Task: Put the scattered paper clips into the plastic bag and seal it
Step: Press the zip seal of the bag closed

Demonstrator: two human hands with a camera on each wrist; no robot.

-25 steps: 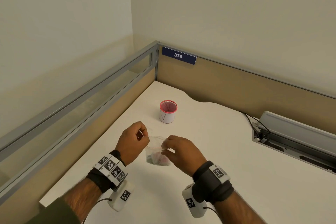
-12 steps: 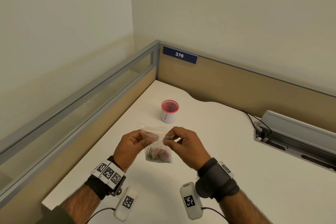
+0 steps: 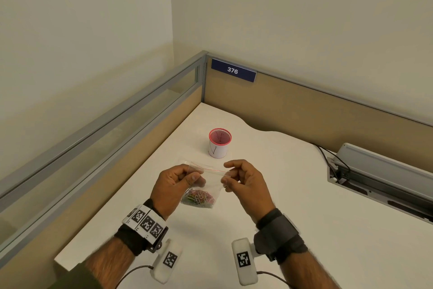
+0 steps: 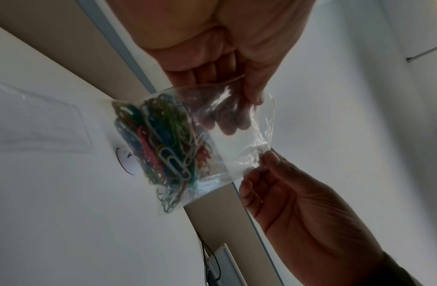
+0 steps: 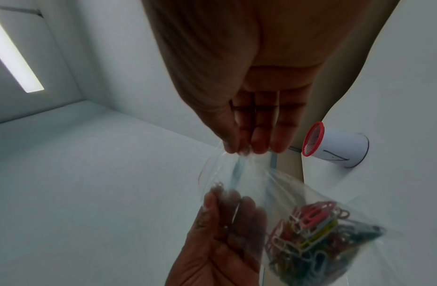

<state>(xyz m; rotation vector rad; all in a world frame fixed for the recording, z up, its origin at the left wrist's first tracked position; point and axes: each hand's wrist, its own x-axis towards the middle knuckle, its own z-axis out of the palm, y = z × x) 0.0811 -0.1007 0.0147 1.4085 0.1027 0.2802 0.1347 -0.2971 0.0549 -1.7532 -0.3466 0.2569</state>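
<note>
Two hands up off the desk (image 3: 293, 230), bag between them. Left hand (image 3: 174, 185) pinches the plastic bag (image 3: 210, 183) at its top left corner; right hand (image 3: 243, 181) pinches the top right. Paper clips (image 3: 199, 197) bunched at the bottom, none visibly loose. Red zip line (image 3: 210, 169) looks stretched taut; can't tell if it's closed. Risks: uneven pull leaves a gap, pinch slips, bag tips and dumps the clips. Mesh cup (image 3: 219, 142) further back, well apart.

Clear plastic bag (image 3: 212, 179) with red strip; multicoloured paper clips (image 3: 198, 197); red-rimmed white cup (image 3: 219, 142).
</note>
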